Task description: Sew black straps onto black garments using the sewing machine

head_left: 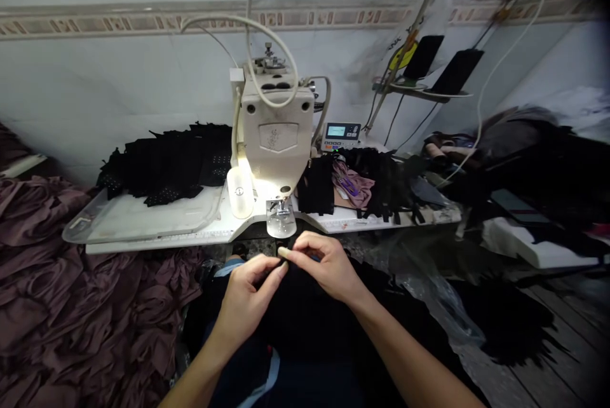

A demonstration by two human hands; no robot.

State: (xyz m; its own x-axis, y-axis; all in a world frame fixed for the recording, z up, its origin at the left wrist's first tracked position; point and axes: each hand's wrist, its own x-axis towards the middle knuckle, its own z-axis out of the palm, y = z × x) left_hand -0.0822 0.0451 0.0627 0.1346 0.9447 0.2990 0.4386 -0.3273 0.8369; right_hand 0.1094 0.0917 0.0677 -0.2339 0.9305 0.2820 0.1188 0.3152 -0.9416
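Note:
In front of the sewing machine (276, 135), my left hand (248, 297) and my right hand (328, 268) meet fingertip to fingertip. Each pinches black fabric (305, 319), which hangs down over my lap. The exact part between the fingers is mostly hidden. Just beyond my hands is the machine's needle area with its clear guard (281, 222), lit by a small lamp (239, 192). My fingers are apart from the guard.
Black cut pieces (166, 163) lie on a clear plastic tray (143, 220) at left. More black pieces (381, 173) and a mauve cloth (352, 182) lie right of the machine. Mauve fabric (86, 306) is heaped at left. Black thread cones (457, 71) stand on a holder.

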